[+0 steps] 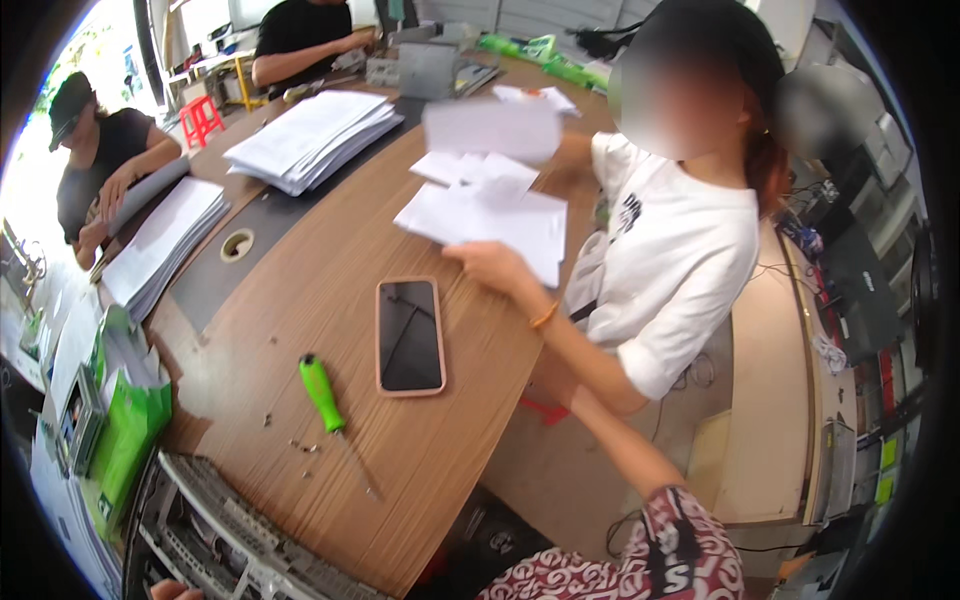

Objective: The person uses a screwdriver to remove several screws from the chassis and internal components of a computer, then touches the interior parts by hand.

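Observation:
Only a bit of my left hand (176, 591) shows at the bottom edge, beside a grey metal computer case (240, 530); its grip is hidden. From a red-and-white patterned sleeve, my right forearm (625, 445) reaches past the table's right edge toward a seated co-worker. That hand is mostly hidden by the co-worker's arm and the table edge, so its fingers cannot be made out. On the wooden table (290, 300) lie a green-handled screwdriver (322, 393), several small screws (303, 445) and a phone (410, 335) with a pink rim and dark screen.
The co-worker in a white shirt (690, 250) handles loose white papers (500, 220). Paper stacks (310, 140) and a tape roll (237, 245) lie farther back. Green packaging (130, 440) is at the left. Two people in black (125, 150) work across the table. A red stool (200, 120) stands behind.

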`<state>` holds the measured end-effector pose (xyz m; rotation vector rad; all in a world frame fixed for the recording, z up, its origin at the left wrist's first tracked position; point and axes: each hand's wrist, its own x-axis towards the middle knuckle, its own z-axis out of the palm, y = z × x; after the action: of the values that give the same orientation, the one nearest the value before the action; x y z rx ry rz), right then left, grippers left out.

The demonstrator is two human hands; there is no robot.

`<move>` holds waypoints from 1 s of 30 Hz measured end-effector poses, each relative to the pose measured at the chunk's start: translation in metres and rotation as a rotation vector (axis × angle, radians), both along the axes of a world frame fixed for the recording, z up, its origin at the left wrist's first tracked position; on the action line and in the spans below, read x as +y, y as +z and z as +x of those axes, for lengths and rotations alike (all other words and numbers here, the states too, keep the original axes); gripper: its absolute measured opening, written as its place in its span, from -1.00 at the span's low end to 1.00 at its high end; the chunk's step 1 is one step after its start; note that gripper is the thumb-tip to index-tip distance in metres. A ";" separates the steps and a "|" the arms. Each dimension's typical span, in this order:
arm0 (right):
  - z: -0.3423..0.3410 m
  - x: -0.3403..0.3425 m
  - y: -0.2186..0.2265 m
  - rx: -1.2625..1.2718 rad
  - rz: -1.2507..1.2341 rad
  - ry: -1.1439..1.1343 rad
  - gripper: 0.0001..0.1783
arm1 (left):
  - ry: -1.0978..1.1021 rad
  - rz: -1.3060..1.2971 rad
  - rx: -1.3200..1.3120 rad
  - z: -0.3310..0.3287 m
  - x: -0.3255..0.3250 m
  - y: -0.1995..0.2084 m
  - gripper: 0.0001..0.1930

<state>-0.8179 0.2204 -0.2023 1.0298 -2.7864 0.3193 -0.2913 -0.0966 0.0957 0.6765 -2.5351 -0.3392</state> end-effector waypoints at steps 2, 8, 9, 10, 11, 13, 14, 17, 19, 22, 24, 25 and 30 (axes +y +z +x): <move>-0.051 -0.056 0.012 0.006 0.060 0.039 -0.40 | -0.045 -0.089 -0.066 0.004 0.002 0.006 -0.86; -0.122 -0.151 0.058 -0.061 0.137 0.094 -0.43 | 0.132 -0.006 -0.106 0.007 0.007 0.002 -0.88; -0.124 -0.163 0.063 -0.070 0.138 0.106 -0.44 | 0.088 -0.069 -0.074 0.007 0.006 0.003 -0.88; -0.121 -0.168 0.066 -0.077 0.138 0.112 -0.44 | 0.087 -0.080 -0.071 0.009 0.006 0.006 -0.88; -0.119 -0.166 0.066 -0.088 0.137 0.111 -0.45 | 0.091 -0.036 -0.064 0.009 0.007 0.005 -0.88; -0.121 -0.168 0.068 -0.099 0.131 0.109 -0.46 | 0.087 0.008 -0.057 0.009 0.009 0.003 -0.88; -0.123 -0.172 0.071 -0.101 0.130 0.116 -0.46 | 0.104 0.025 -0.059 0.009 0.009 0.002 -0.87; -0.122 -0.176 0.077 -0.120 0.129 0.118 -0.48 | 0.108 0.044 -0.056 0.013 0.010 0.002 -0.85; -0.121 -0.173 0.083 -0.121 0.125 0.108 -0.49 | 0.103 0.041 -0.043 0.012 0.012 0.005 -0.84; -0.117 -0.166 0.083 -0.135 0.121 0.096 -0.50 | 0.054 0.001 -0.078 0.006 0.014 0.012 -0.84; -0.115 -0.165 0.086 -0.140 0.111 0.092 -0.51 | 0.086 0.064 -0.070 0.008 0.014 0.010 -0.85; -0.113 -0.164 0.088 -0.143 0.105 0.092 -0.52 | 0.090 0.061 -0.071 0.009 0.015 0.011 -0.85; -0.103 -0.166 0.093 -0.151 0.088 0.101 -0.55 | 0.110 0.119 -0.073 0.013 0.010 0.010 -0.84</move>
<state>-0.9205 0.0539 -0.1092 1.2174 -2.9113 0.3005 -0.2783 -0.0861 0.1058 0.8854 -2.5485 -0.4368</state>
